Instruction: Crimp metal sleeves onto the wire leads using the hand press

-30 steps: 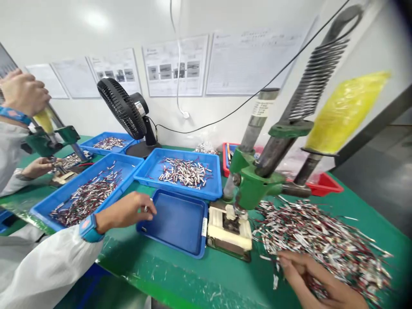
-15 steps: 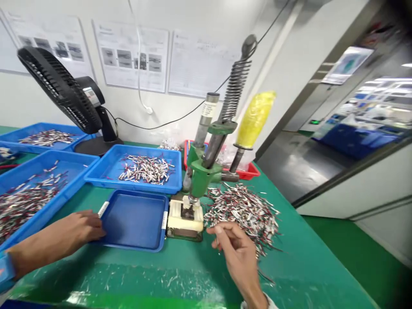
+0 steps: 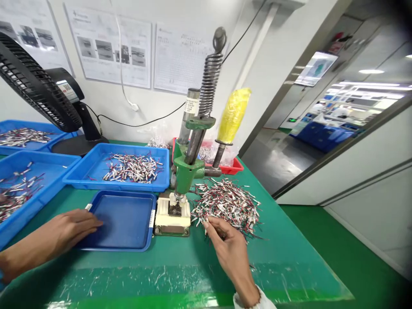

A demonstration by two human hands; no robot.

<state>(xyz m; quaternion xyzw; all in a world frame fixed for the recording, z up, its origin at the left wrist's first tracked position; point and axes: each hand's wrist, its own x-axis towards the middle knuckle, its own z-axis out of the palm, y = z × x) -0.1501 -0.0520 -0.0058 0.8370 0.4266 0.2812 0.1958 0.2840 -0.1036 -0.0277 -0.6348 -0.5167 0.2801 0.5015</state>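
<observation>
My left hand (image 3: 75, 225) lies over the left rim of an empty blue tray (image 3: 124, 246), fingers stretched out and holding nothing. My right hand (image 3: 227, 246) is at the near left edge of a loose pile of small white parts with dark red wires (image 3: 228, 201). Its thumb and forefinger are pinched at a small white wired part (image 3: 206, 220); the other fingers curl behind. Between the tray and the pile stands a green hand press (image 3: 185, 176) with a cream-coloured base (image 3: 172, 219). Its lever has a yellow wrapped grip (image 3: 234, 116).
Blue bins (image 3: 96, 186) with more wired parts stand at the back and left. A black fan (image 3: 35, 86) is behind them. A red bin (image 3: 238, 166) with plastic bags sits behind the press. Sheets (image 3: 111, 47) hang on the wall; the table's edge runs along the right.
The view has swung to the right. My right hand has come to the pile's near edge, its fingertips now pinched there. My left hand stays at the tray's left side, its fingers straighter.
</observation>
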